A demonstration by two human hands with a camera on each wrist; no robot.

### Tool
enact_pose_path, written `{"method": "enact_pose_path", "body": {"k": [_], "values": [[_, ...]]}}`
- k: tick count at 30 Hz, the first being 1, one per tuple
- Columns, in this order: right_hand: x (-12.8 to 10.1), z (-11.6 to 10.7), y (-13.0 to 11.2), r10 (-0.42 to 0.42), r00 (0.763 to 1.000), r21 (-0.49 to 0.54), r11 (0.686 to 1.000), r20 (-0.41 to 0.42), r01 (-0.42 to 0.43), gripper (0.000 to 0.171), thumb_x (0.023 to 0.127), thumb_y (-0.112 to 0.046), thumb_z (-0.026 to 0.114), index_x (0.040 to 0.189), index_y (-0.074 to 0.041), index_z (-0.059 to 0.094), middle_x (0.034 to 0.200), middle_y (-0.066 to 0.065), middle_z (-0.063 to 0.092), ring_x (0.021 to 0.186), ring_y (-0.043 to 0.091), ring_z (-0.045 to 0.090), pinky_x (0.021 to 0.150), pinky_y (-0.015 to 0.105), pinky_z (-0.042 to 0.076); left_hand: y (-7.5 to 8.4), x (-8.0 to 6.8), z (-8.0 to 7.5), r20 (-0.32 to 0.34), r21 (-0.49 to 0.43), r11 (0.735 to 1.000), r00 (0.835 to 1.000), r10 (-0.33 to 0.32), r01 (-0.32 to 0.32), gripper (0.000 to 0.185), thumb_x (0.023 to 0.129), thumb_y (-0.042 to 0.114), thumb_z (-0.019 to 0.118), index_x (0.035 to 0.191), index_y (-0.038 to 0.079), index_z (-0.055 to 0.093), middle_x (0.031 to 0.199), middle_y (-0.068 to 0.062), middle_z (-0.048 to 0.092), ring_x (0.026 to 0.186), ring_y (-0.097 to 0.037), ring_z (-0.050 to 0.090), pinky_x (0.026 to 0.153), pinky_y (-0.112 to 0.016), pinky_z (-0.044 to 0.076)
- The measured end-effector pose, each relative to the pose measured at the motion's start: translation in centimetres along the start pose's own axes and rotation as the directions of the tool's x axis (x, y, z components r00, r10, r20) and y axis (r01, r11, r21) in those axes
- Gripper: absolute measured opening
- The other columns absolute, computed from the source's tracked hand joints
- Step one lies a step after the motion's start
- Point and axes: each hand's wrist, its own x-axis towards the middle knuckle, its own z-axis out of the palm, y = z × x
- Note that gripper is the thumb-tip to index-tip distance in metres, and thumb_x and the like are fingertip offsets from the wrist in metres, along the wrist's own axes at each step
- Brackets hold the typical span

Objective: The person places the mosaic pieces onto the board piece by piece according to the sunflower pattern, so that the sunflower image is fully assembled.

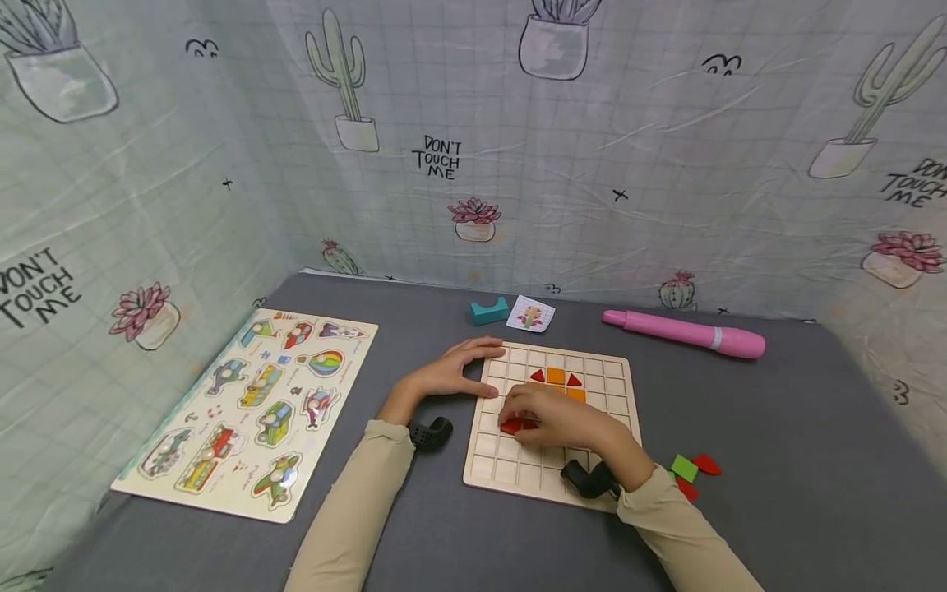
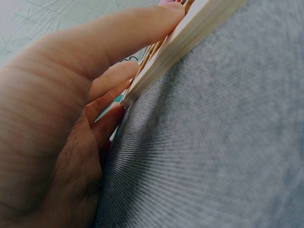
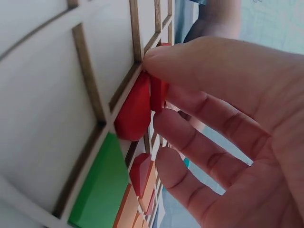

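Note:
A wooden grid board (image 1: pixel 617 395) lies on the grey table (image 1: pixel 777 460). My right hand (image 1: pixel 547 415) hovers over its middle and pinches a red piece (image 1: pixel 512 426) against a cell. The right wrist view shows the fingertips on that red piece (image 3: pixel 135 111), beside a green piece (image 3: pixel 97 190) and more red and orange ones. Orange and red pieces (image 1: pixel 555 376) sit in the upper rows. My left hand (image 1: pixel 459 370) rests with straight fingers on the board's upper left corner. In the left wrist view the left hand (image 2: pixel 61 118) lies along the board's edge (image 2: pixel 190 38).
A vehicle peg puzzle (image 1: pixel 251 407) lies at the left. Behind the board are a teal block (image 1: pixel 489 311), a small card (image 1: pixel 531 313) and a pink pen-shaped toy (image 1: pixel 684 331). Loose green (image 1: pixel 684 469) and red (image 1: pixel 706 464) pieces lie right of the board. Cactus-printed sheets wall the table.

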Motion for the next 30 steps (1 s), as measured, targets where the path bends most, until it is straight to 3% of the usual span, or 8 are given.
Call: {"method": "enact_pose_path", "body": {"k": [11,20,30], "values": [[0.20,0.20,0.22,0.002,1.000,-0.007,1.000,0.004,-0.002,0.013,0.089,-0.010,0.071,0.102,-0.007,0.073,0.099,0.001,0.066,0.091,0.015,0.056,0.087,0.031,0.048,0.11,0.16,-0.28,-0.006,0.014,1.000,1.000,0.014,-0.014,0.072,0.087,0.029,0.074,0.149,0.011,0.043,0.159,-0.005,0.028,0.148,-0.028,0.016,0.116,-0.057,0.013],[0.33,0.10,0.16,0.025,1.000,0.055,0.998,0.004,-0.025,0.009,0.089,-0.009,0.071,0.098,-0.007,0.072,0.094,0.001,0.064,0.082,0.014,0.054,0.076,0.024,0.047,0.23,-0.04,-0.23,-0.002,0.003,1.000,1.000,0.007,-0.007,0.071,0.086,0.028,0.074,0.148,0.011,0.043,0.159,-0.004,0.028,0.148,-0.028,0.016,0.116,-0.056,0.013],[0.17,0.26,0.32,0.011,1.000,0.042,0.999,-0.009,-0.011,0.009,0.089,-0.009,0.071,0.097,-0.008,0.072,0.092,0.000,0.064,0.081,0.013,0.052,0.076,0.024,0.046,0.12,-0.02,-0.10,-0.004,0.002,1.000,1.000,0.012,-0.012,0.071,0.087,0.027,0.074,0.148,0.010,0.043,0.159,-0.005,0.028,0.148,-0.028,0.016,0.116,-0.056,0.013]]}}
